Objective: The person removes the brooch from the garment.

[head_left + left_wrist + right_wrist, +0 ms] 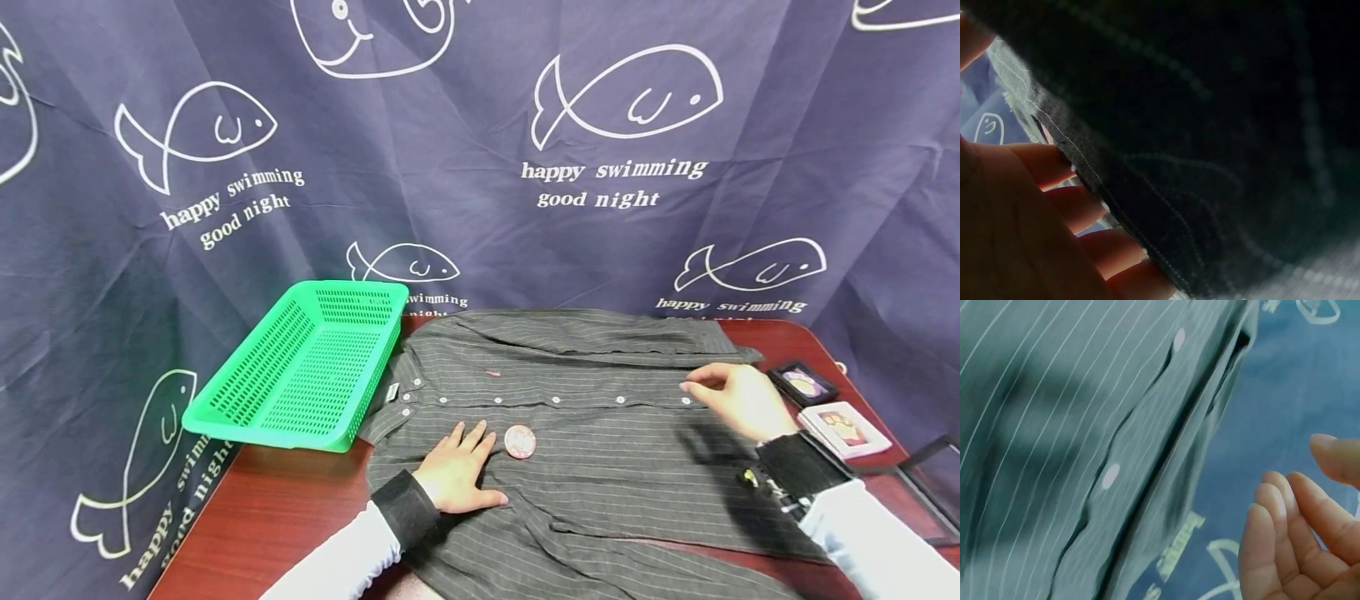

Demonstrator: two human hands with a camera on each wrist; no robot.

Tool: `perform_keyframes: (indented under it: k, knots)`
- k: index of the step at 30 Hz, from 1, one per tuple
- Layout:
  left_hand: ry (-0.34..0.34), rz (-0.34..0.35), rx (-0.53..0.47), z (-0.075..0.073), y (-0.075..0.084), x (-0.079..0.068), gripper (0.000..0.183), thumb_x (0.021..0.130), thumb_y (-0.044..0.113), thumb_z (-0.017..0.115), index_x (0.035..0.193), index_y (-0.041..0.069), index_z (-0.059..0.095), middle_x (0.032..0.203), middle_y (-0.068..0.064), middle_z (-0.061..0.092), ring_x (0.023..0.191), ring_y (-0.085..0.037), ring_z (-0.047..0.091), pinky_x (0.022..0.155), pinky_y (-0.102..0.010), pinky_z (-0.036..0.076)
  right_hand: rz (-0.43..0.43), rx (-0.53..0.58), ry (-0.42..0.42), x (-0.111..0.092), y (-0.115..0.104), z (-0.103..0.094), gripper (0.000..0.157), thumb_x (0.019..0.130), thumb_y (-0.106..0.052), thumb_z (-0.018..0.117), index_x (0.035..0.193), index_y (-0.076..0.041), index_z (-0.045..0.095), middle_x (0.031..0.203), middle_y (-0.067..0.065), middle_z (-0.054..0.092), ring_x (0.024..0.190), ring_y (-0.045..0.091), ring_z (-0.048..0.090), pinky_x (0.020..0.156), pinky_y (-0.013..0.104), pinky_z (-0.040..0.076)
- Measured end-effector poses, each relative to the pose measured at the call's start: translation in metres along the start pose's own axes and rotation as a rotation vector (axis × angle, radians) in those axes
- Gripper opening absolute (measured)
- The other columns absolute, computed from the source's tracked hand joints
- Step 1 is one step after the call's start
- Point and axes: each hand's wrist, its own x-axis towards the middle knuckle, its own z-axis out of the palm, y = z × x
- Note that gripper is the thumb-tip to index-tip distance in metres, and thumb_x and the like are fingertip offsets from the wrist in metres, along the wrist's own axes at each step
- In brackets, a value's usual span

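A dark grey pinstriped button-up shirt [630,467] lies spread on the table, its row of white buttons running across it. My left hand [457,473] rests on the shirt below the collar, fingers spread and straight. A round pink-and-white disc [520,442] lies on the cloth just right of that hand. My right hand [738,400] is over the shirt's right part near the last visible button. In the right wrist view its fingers [1272,512] bend loosely, with a gap to the thumb and nothing between them. The left wrist view is mostly dark cloth [1147,94] beside the fingers.
A green plastic basket [348,417] stands at the left, against the shirt's collar. At the right lie a black-framed picture [804,382], a white-framed picture [846,429] and another dark frame [930,483]. A blue fish-print curtain [480,167] hangs behind the reddish table [277,508].
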Motion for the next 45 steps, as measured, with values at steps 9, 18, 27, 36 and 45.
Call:
perform_keyframes:
  k: [9,18,27,36,45]
  knots:
    - [0.011,0.005,0.012,0.002,-0.001,0.001,0.092,0.081,0.068,0.062,0.149,0.011,0.041,0.159,-0.012,0.033,0.144,-0.043,0.032,0.113,-0.053,0.035,-0.019,0.114,-0.095,0.005,-0.046,0.028,0.023,0.086,-0.023,0.073,0.097,-0.003,0.074,0.084,0.006,0.075,0.070,0.004,0.062,0.062,0.023,0.047]
    - [0.021,0.008,0.027,0.000,0.000,0.001,0.091,0.080,0.068,0.062,0.148,0.011,0.042,0.157,-0.013,0.036,0.143,-0.044,0.034,0.112,-0.053,0.037,-0.050,0.173,-0.143,0.011,-0.077,0.058,0.020,0.085,-0.022,0.074,0.095,-0.006,0.075,0.081,0.002,0.074,0.070,0.008,0.062,0.062,0.024,0.047]
    - [0.026,0.020,0.025,0.002,-0.002,0.001,0.092,0.080,0.068,0.063,0.149,0.010,0.042,0.158,-0.013,0.035,0.142,-0.044,0.034,0.112,-0.053,0.037,-0.112,0.210,-0.208,0.010,-0.098,0.090,0.015,0.082,-0.019,0.074,0.091,-0.007,0.074,0.075,-0.003,0.070,0.067,0.005,0.060,0.064,0.024,0.047]
    - [0.012,0.003,0.002,0.002,-0.002,0.000,0.091,0.080,0.066,0.064,0.149,0.010,0.042,0.158,-0.013,0.035,0.143,-0.045,0.032,0.113,-0.053,0.035,-0.157,0.243,-0.301,0.008,-0.119,0.115,0.016,0.080,-0.019,0.075,0.089,-0.006,0.074,0.076,-0.002,0.070,0.068,0.005,0.059,0.064,0.024,0.047]
    - [0.011,0.004,0.019,-0.001,0.000,0.000,0.091,0.080,0.067,0.062,0.149,0.010,0.042,0.158,-0.012,0.035,0.143,-0.043,0.033,0.113,-0.052,0.035,-0.212,0.207,-0.338,0.009,-0.131,0.133,0.010,0.076,-0.013,0.072,0.083,-0.006,0.073,0.068,-0.005,0.067,0.062,0.002,0.052,0.058,0.021,0.042]
